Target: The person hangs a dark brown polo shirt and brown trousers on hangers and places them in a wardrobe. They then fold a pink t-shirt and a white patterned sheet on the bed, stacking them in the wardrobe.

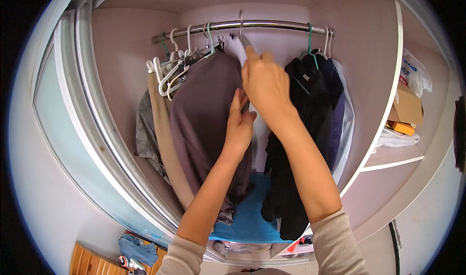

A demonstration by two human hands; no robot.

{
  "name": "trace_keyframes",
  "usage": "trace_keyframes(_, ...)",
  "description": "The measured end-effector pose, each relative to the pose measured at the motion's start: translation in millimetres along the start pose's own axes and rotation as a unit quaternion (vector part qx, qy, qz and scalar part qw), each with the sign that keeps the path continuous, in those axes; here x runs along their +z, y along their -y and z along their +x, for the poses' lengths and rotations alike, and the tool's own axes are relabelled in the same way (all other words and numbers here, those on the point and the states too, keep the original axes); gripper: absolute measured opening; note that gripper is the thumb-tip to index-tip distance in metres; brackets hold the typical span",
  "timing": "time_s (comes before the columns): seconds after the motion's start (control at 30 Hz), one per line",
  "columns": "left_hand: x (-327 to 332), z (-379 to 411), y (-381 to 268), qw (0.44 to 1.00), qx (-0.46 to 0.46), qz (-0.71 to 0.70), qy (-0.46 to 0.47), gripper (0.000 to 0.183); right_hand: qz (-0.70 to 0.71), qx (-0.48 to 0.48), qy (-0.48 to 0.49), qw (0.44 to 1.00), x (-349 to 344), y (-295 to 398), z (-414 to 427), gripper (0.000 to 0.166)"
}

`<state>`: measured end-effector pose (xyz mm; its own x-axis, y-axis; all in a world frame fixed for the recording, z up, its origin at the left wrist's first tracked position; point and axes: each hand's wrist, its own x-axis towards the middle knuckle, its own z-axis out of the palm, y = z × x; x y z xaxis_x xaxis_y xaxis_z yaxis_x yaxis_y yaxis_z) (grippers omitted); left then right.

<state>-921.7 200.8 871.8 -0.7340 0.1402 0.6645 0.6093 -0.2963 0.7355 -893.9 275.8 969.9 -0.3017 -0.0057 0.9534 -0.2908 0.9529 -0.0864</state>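
A metal closet rod [276, 23] runs across the wardrobe. Near its middle, my right hand [267, 80] is closed around a hanger [241, 22] whose metal hook is at the rod; a striped light garment [236, 49] shows beside the fingers. Lower and to the left, my left hand [241, 120] has its fingers raised at the right edge of a dark purplish top [207, 93]; whether it grips cloth cannot be told. White clip hangers [165, 82] and beige trousers [160, 129] hang left of that top. Black garments [302, 129] hang to the right on a green hanger [310, 46].
Sliding door frames [94, 104] border the wardrobe's left side. A blue sheet [255, 216] covers its floor. Right of the divider [378, 129], shelves hold a plastic bag [417, 71], a cardboard box [407, 104] and white cloth [397, 138]. Denim [136, 249] lies on wooden furniture [91, 258] at lower left.
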Motion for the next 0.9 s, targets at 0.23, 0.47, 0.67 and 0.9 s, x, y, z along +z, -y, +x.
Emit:
trace_keyframes(0.23,-4.5,-18.2,-1.8,0.996,0.044,0.075,-0.012,0.054,0.105,0.033,-0.052,0.993,-91.4,-8.3,-53.5,0.029)
trace_keyframes(0.47,68.7,-12.7,5.7,0.958,0.106,0.218,0.155,0.069,0.048,0.069,-0.067,0.994,-150.0,-35.2,-89.0,0.033)
trace_keyframes(0.67,141.7,-6.5,63.7,0.915,0.185,0.246,0.259,0.101,-0.04,0.068,-0.042,0.996,-104.3,-63.3,-44.3,0.027)
trace_keyframes(0.9,140.5,-27.6,57.5,0.936,0.151,0.196,0.249,0.094,-0.116,0.091,-0.035,0.988,-79.6,-98.0,-15.4,0.027)
